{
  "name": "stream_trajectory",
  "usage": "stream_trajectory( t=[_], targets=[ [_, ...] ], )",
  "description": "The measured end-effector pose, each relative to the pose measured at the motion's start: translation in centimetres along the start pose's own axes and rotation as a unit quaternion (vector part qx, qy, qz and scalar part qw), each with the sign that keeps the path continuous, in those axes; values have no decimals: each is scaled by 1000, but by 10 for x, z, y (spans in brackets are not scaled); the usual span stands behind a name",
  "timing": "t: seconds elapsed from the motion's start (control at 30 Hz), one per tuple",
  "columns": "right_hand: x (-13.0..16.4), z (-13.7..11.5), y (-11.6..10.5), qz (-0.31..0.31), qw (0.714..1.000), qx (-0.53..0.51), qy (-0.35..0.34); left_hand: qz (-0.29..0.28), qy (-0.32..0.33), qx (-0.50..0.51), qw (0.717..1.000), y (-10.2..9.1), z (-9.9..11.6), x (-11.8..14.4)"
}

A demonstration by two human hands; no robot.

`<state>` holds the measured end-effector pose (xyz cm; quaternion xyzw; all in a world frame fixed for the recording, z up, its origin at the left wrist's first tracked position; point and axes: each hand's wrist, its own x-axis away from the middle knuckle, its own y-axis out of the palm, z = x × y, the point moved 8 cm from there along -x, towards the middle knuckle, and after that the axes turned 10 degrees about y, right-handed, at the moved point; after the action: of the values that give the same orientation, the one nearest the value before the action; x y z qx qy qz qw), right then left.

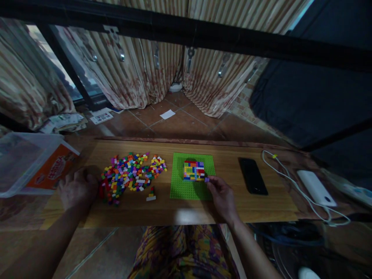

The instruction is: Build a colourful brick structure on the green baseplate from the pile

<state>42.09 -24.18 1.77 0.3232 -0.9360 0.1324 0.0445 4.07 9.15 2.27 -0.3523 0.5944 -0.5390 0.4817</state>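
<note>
At the far left a clear plastic bin (17, 162) is sitting at the table's edge, with an orange printed box (54, 170) lying partly under it. Just to the right, the left hand (77, 190) is resting palm down on the wooden tabletop (261, 205), its fingers loosely curled and touching the left fringe of the pile of small coloured bricks (130, 172); whether it is gripping any brick is not showing. A little stack of bricks (151, 195) is standing apart, just below the pile. Further right, a green baseplate (186, 188) is lying flat, and a square block of many-coloured bricks (193, 170) is sitting on its upper middle. The right hand (222, 195) is reaching over the baseplate's lower right corner, pinching a small purple brick (207, 179) between thumb and fingertips, right beside the block's lower right corner. Beyond that hand a black phone (252, 175) is lying face up, well apart from the baseplate. At the far right a white cable (286, 174) is trailing over to a white power bank (316, 188).
</note>
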Motion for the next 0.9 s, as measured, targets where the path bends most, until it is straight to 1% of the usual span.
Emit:
stream_trajectory(
  t=[0.17, 0.33, 0.43, 0.57, 0.9],
  targets=[
    [-2, -7, 0, 10, 998, 51, -33, -19, -7, 3, 1000, -1, 1, 0],
    [-5, -14, 4, 10, 993, 82, -86, -16, -4, 5, 1000, -4, 4, 1],
    [-7, -13, 9, 6, 994, 67, -90, -7, -13, 11, 1000, -7, 5, 2],
    [-7, -9, 10, 21, 995, 40, -88, -1, -10, 18, 1000, -7, 6, 3],
    [-6, -4, 11, 44, 992, 51, -103, 4, 6, 13, 1000, -5, 5, 1]
  ],
)
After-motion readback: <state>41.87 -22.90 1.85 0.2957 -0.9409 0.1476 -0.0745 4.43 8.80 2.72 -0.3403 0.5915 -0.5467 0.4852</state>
